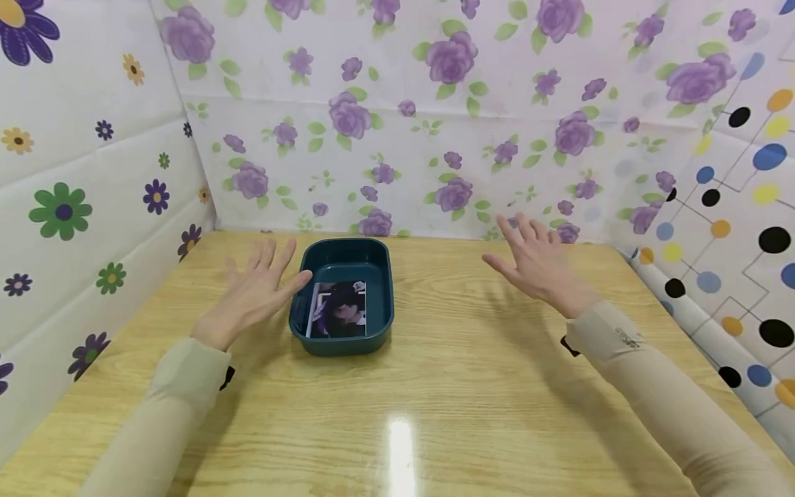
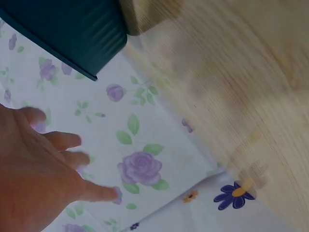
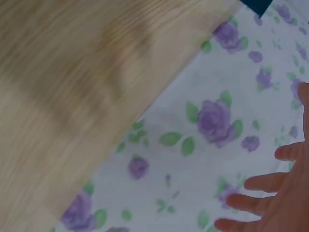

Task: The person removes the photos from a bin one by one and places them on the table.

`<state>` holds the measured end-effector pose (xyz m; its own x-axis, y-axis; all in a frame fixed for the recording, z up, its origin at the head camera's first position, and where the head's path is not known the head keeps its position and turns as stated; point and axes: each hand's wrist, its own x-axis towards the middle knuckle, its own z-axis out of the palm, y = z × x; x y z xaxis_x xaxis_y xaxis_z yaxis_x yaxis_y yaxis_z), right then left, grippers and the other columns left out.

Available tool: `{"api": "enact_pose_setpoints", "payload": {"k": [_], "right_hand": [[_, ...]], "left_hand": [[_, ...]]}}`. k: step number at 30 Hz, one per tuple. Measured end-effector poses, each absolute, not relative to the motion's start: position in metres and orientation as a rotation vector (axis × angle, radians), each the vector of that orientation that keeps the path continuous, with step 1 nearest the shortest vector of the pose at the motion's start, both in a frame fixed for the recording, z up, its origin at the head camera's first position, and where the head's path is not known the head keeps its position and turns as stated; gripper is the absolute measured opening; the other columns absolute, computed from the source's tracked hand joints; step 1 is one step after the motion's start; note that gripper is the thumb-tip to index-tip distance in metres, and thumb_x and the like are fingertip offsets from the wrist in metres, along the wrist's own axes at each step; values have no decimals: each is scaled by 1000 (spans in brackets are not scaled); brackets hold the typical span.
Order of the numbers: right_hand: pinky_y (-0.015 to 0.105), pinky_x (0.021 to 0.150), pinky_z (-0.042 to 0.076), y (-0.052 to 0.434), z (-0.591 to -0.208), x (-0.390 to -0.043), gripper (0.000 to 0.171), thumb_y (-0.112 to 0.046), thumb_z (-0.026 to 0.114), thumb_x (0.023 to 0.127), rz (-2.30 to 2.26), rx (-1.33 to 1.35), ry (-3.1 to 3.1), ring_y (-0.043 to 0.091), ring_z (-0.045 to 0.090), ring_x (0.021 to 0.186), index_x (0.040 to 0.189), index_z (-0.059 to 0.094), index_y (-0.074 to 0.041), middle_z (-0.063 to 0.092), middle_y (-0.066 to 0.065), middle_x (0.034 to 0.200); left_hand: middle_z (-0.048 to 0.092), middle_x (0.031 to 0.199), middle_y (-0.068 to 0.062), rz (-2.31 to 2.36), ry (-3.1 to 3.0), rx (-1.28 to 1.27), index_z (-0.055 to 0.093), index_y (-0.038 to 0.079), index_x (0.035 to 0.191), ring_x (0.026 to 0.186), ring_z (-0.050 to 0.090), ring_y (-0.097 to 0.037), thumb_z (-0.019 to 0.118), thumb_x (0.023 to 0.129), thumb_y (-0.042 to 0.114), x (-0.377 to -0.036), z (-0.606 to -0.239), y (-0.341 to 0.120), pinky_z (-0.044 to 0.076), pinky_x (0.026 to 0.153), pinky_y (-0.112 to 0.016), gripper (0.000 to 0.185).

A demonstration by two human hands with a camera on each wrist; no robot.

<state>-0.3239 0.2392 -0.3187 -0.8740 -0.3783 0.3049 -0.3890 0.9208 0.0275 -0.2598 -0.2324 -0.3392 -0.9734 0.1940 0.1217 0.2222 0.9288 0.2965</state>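
Left hand point(image 1: 254, 290) spread flat, fingers straight, holding nothing, just beside left wall of dark teal tray point(image 1: 380, 324). Right hand point(image 1: 537, 266) likewise spread, empty, well apart to the right. Tray on wooden tabletop point(image 1: 472, 386); photo point(image 1: 338, 310) lies inside it

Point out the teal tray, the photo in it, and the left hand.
teal tray point(image 1: 380, 324), head view, right wall near the front rim.
photo point(image 1: 338, 310), head view, middle of the print lying in the tray.
left hand point(image 1: 254, 293), head view, back of the hand, fingers spread.
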Motion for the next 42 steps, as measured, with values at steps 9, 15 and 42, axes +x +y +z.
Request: {"api": "enact_pose_setpoints", "payload": {"k": [9, 15, 42], "right_hand": [[48, 90, 50, 143, -287, -351, 62, -54, 38, 100, 867, 951, -2908, 29, 60, 109, 149, 33, -16, 54, 15, 134], [40, 71, 54, 83, -291, -380, 45, -39, 44, 102, 1134, 1156, -2876, 25, 59, 81, 139, 47, -14, 63, 15, 117], [25, 67, 40, -15, -331, -410, 56, -30, 62, 95, 407, 1653, -3342, 19, 51, 76, 143, 39, -13, 54, 4, 86]], "left_hand": [[6, 159, -28, -502, -3183, -299, -7, -3, 153, 147, 5, -47, 25, 87, 81, -236, -338, -208, -3, 115, -66, 111], [10, 159, -27, -429, -3228, -288, -7, -2, 153, 147, 10, -46, 33, 80, 86, -229, -348, -203, -2, 115, -66, 122], [2, 163, -16, -587, -3304, -277, -17, 12, 154, 150, 7, -38, 49, 72, 87, -223, -356, -215, 4, 109, -75, 130]]}}
